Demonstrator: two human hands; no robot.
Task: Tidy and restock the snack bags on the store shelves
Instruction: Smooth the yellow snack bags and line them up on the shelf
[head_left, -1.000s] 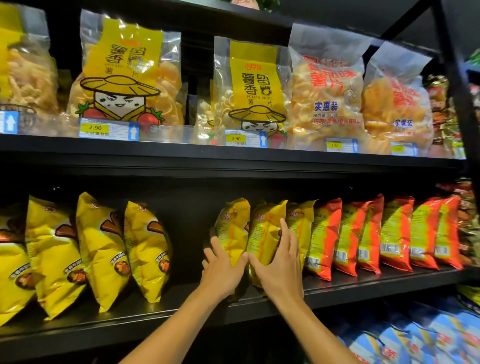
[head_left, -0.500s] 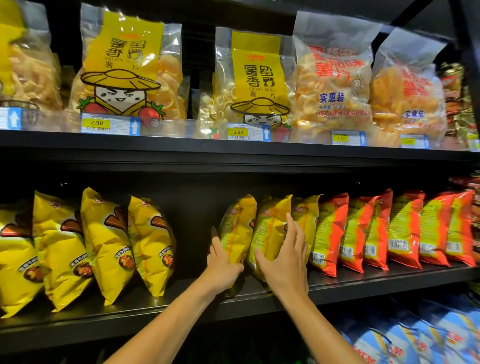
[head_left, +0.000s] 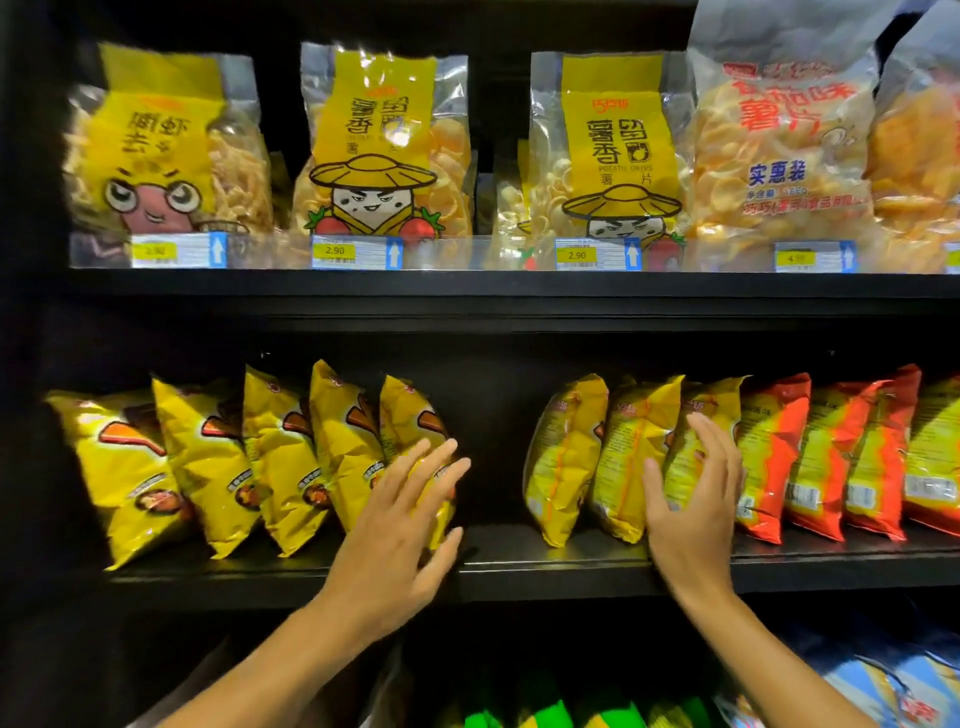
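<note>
On the middle shelf (head_left: 519, 566) a row of several yellow snack bags (head_left: 223, 462) leans to the left. My left hand (head_left: 410, 519) lies with straight fingers against the rightmost bag of that row (head_left: 410, 415). A gap separates it from three yellow bags (head_left: 566, 457) standing further right. My right hand (head_left: 691, 504) rests with spread fingers against the front of two of those yellow bags (head_left: 639, 431), gripping nothing. Orange-red bags (head_left: 774, 452) continue the row to the right.
The upper shelf (head_left: 467, 286) carries large clear bags of chips (head_left: 384, 150) behind price tags (head_left: 356, 252). Below, green bags (head_left: 545, 714) and blue bags (head_left: 904, 691) fill the bottom shelf. The black shelf frame closes the left side.
My left hand has left the right-hand group and moved left across the gap to the leaning yellow row. The view has shifted left. My right hand stays on the standing yellow bags.
</note>
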